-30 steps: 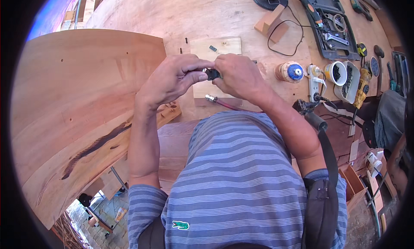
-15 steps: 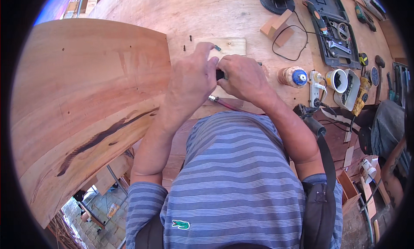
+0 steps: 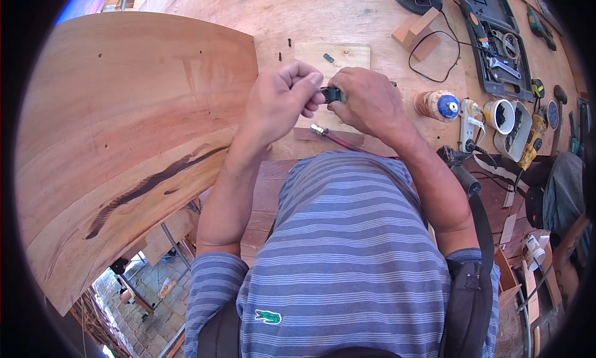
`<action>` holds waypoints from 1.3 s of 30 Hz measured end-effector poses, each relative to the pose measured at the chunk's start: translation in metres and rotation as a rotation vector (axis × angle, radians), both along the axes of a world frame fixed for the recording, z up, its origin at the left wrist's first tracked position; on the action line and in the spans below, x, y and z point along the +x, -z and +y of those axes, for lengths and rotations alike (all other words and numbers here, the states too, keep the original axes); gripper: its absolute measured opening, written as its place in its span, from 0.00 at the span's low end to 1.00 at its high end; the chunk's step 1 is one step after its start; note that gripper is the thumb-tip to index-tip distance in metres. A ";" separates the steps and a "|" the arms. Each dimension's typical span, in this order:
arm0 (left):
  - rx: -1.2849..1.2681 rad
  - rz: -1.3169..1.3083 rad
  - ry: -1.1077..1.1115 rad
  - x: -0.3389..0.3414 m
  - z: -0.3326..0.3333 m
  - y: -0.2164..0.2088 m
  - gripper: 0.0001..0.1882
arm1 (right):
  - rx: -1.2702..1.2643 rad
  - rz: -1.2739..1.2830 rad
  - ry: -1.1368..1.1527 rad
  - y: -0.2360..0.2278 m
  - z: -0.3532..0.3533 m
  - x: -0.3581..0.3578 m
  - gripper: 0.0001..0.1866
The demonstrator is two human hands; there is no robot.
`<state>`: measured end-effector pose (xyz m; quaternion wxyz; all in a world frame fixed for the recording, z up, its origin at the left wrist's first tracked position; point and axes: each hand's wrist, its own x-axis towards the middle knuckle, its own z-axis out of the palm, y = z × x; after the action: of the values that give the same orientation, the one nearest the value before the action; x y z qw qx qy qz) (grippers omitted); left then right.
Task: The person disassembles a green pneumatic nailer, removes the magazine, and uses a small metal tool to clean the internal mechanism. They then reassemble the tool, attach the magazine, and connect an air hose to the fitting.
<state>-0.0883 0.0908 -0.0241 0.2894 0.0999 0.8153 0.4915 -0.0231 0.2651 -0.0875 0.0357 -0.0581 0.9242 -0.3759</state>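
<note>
a: small dark part [image 3: 333, 95], greenish tip, pinched between both hands over the small plywood piece [image 3: 347, 54]. long axis runs roughly left-right, ends mostly hidden so can't tell which way it points.

b: hands?

a: left hand [image 3: 279, 100] curled, fingertips closed on the part's left end. right hand [image 3: 366, 100] wrapped round the right end, knuckles up. part sits right in the gap between them, above the workbench [image 3: 347, 13].

b: anything just below?

a: red hose with metal fitting [image 3: 332, 136] lying on the bench, just under the hands, not touching them.

b: packages, labels?

a: round tub with blue lid [image 3: 439, 105] right of the right hand. white cup [image 3: 500, 115] further right, yellow-black tool [image 3: 534, 134] past it. open dark tool case [image 3: 500, 44] up top right, wood block [image 3: 417, 32] beside it. big curved wood panel [image 3: 124, 128] on the left.
</note>
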 end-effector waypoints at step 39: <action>-0.277 0.574 0.149 -0.004 0.026 -0.008 0.09 | 0.015 -0.043 -0.007 -0.004 0.002 -0.005 0.09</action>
<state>-0.0921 0.1170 -0.0159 0.0938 0.2533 0.9131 0.3054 -0.0285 0.2673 -0.0834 0.0572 -0.0530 0.9258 -0.3699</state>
